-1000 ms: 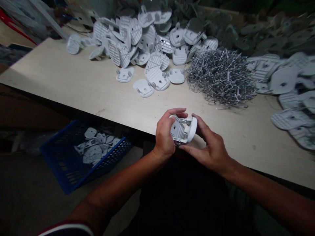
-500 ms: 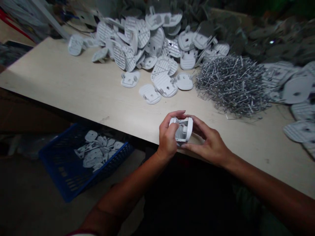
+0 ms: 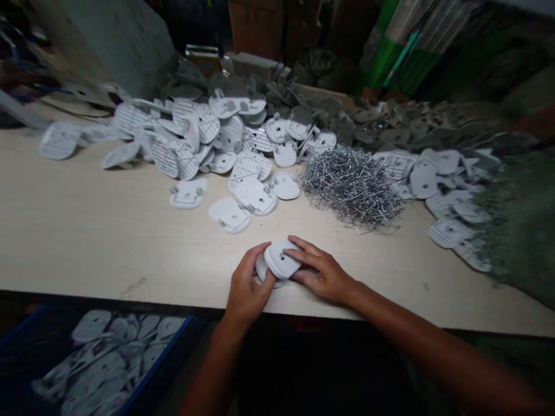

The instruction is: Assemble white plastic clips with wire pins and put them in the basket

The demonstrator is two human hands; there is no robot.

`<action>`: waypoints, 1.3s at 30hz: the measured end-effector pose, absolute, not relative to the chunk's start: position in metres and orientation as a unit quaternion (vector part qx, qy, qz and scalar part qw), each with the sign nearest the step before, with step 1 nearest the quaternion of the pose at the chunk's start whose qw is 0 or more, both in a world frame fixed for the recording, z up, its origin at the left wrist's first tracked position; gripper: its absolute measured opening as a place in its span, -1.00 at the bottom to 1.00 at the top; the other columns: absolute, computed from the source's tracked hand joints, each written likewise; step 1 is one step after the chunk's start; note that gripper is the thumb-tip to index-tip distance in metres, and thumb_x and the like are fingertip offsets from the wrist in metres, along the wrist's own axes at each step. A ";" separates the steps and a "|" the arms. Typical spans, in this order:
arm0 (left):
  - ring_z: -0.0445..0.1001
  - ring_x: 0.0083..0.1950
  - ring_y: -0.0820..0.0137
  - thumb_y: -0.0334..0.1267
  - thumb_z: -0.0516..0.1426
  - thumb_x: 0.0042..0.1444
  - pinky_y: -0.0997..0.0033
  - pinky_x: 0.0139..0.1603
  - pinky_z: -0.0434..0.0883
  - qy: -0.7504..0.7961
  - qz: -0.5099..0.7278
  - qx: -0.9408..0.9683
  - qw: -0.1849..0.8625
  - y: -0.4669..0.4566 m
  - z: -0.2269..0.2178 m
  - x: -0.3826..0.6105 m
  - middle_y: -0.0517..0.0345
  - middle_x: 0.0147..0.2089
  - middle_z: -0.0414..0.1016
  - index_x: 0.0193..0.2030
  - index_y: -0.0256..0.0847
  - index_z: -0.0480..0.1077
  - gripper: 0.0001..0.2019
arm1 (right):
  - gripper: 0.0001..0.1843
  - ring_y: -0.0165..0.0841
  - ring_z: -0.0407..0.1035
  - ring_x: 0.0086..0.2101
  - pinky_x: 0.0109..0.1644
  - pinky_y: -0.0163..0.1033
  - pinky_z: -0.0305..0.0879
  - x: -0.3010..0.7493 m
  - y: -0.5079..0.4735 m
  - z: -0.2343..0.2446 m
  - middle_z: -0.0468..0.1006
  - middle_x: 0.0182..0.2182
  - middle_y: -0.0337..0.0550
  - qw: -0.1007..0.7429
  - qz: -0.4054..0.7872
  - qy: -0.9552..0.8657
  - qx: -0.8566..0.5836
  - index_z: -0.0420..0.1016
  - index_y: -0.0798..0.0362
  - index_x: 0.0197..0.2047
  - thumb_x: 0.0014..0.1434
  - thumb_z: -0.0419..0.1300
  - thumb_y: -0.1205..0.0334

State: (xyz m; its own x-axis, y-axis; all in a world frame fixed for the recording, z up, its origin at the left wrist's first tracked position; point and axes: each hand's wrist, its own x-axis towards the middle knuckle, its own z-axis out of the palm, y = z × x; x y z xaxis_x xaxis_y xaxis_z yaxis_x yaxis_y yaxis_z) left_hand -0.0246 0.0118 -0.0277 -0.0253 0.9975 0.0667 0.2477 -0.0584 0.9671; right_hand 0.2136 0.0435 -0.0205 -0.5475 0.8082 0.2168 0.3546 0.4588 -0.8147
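Both my hands hold a white plastic clip (image 3: pixel 282 260) made of two rounded plates, one over the other, above the front part of the table. My left hand (image 3: pixel 250 283) is closed round its left side, thumb at the near edge. On the right side, my right hand (image 3: pixel 323 271) grips it, with fingers across the upper plate near its small hole. The inside between the plates is hidden from this angle. Beyond my hands lie loose white plates (image 3: pixel 229 216) and a tangled heap of metal springs or wire pins (image 3: pixel 353 185).
A large pile of white plates (image 3: pixel 195 130) spreads along the back of the table (image 3: pixel 78 242). More plates (image 3: pixel 451 231) lie at the right beside a greenish sack (image 3: pixel 520 225). Below the front edge, at left, a blue crate (image 3: pixel 160 367) holds more white pieces.
My view has tilted up and turned right. The clip, held open-side toward me before, has turned so its upper plate's flat face shows. My right fingers have moved onto that face.
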 end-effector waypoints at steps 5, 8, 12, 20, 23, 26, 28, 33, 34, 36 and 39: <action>0.70 0.02 0.21 -0.16 0.29 0.25 0.25 0.00 0.69 0.556 0.424 0.610 0.373 0.019 -0.022 -0.042 -0.03 0.15 0.64 0.27 -0.14 0.48 -0.55 | -0.60 -0.12 0.40 0.32 0.46 0.10 0.28 0.210 0.046 -0.040 0.49 0.35 -0.02 0.412 0.379 -0.706 -0.434 0.62 -0.18 0.31 0.44 0.32 0.13; 0.70 -0.12 0.30 -0.16 0.28 0.25 0.33 -0.12 0.71 0.548 0.434 0.625 0.348 0.022 -0.023 -0.044 0.04 0.01 0.64 0.20 -0.14 0.53 -0.61 | -0.65 -0.13 0.46 0.26 0.44 0.08 0.32 0.205 0.051 -0.045 0.59 0.25 -0.04 0.442 0.389 -0.678 -0.440 0.68 -0.16 0.23 0.42 0.35 0.09; 0.69 -0.21 0.37 -0.19 0.29 0.23 0.37 -0.16 0.73 0.529 0.449 0.628 0.352 0.025 -0.029 -0.045 0.11 -0.09 0.61 0.27 -0.15 0.50 -0.54 | -0.56 -0.10 0.52 0.19 0.36 0.09 0.42 0.204 0.057 -0.047 0.62 0.21 -0.01 0.464 0.475 -0.594 -0.453 0.68 -0.09 0.21 0.30 0.44 0.02; 0.67 -0.17 0.40 -0.24 0.28 0.25 0.36 -0.07 0.71 0.507 0.431 0.679 0.309 0.022 -0.033 -0.043 0.15 -0.09 0.61 0.33 -0.07 0.48 -0.50 | -0.60 -0.16 0.63 -0.16 0.01 -0.04 0.60 0.306 0.042 -0.016 0.73 -0.07 -0.01 0.495 0.188 -0.595 -0.604 0.71 0.02 0.10 0.31 0.36 -0.03; 0.66 -0.14 0.39 -0.27 0.27 0.22 0.35 0.00 0.67 0.511 0.405 0.706 0.277 0.020 -0.031 -0.041 0.18 -0.09 0.63 0.39 -0.05 0.43 -0.42 | -0.54 -0.21 0.59 -0.29 -0.11 -0.06 0.58 0.366 0.043 -0.011 0.70 -0.11 -0.02 0.502 0.041 -0.551 -0.665 0.69 0.03 0.11 0.31 0.29 -0.09; 0.64 -0.15 0.38 -0.28 0.26 0.19 0.35 -0.01 0.63 0.507 0.377 0.732 0.255 0.021 -0.028 -0.040 0.18 -0.12 0.64 0.39 -0.06 0.43 -0.41 | -0.31 -0.23 0.55 -0.35 -0.28 -0.12 0.54 0.403 0.054 -0.019 0.68 -0.05 0.04 0.490 0.049 -0.482 -0.724 0.64 0.08 0.17 0.11 0.37 -0.19; 0.63 -0.15 0.36 -0.29 0.25 0.18 0.34 -0.03 0.61 0.499 0.364 0.747 0.244 0.021 -0.026 -0.038 0.15 -0.12 0.65 0.35 -0.08 0.46 -0.44 | -0.24 -0.22 0.54 -0.40 -0.38 -0.14 0.51 0.411 0.063 -0.027 0.69 -0.10 0.06 0.479 0.139 -0.443 -0.745 0.64 0.10 0.12 -0.04 0.43 -0.22; 0.59 -0.20 0.34 -0.26 0.25 0.16 0.31 -0.04 0.58 0.501 0.344 0.754 0.249 0.021 -0.022 -0.033 0.15 -0.16 0.63 0.39 -0.12 0.44 -0.40 | -0.50 -0.22 0.48 -0.48 -0.42 -0.18 0.45 0.409 0.079 -0.024 0.61 -0.47 -0.08 0.487 0.233 -0.434 -0.721 0.65 0.07 -0.30 -0.09 0.42 -0.21; 0.59 -0.21 0.34 -0.25 0.25 0.16 0.31 -0.05 0.57 0.504 0.341 0.753 0.251 0.021 -0.022 -0.031 0.15 -0.17 0.62 0.39 -0.12 0.44 -0.39 | -0.53 -0.24 0.46 -0.49 -0.43 -0.20 0.42 0.410 0.082 -0.019 0.59 -0.50 -0.11 0.491 0.230 -0.438 -0.717 0.64 0.05 -0.34 -0.08 0.42 -0.21; 0.58 -0.20 0.33 -0.24 0.25 0.17 0.30 -0.05 0.56 0.505 0.340 0.752 0.253 0.022 -0.023 -0.030 0.13 -0.16 0.62 0.35 -0.13 0.47 -0.43 | -0.55 -0.27 0.43 -0.50 -0.44 -0.22 0.36 0.416 0.086 -0.004 0.57 -0.51 -0.14 0.497 0.223 -0.445 -0.711 0.65 0.04 -0.34 -0.09 0.45 -0.19; 0.58 -0.17 0.31 -0.24 0.23 0.17 0.27 -0.02 0.54 0.501 0.339 0.757 0.247 0.024 -0.026 -0.029 0.07 -0.12 0.64 0.30 -0.18 0.50 -0.48 | -0.56 -0.29 0.43 -0.49 -0.42 -0.23 0.32 0.425 0.089 0.016 0.57 -0.51 -0.16 0.498 0.196 -0.470 -0.702 0.67 0.04 -0.32 -0.08 0.47 -0.16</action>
State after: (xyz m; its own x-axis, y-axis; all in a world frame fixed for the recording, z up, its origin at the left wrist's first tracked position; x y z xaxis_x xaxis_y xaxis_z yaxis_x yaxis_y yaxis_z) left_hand -0.0288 0.0243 -0.0261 0.2681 0.9263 0.2647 0.5912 -0.3751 0.7140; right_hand 0.4251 0.0891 0.0158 0.4813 0.8549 0.1935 0.4648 -0.0617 -0.8832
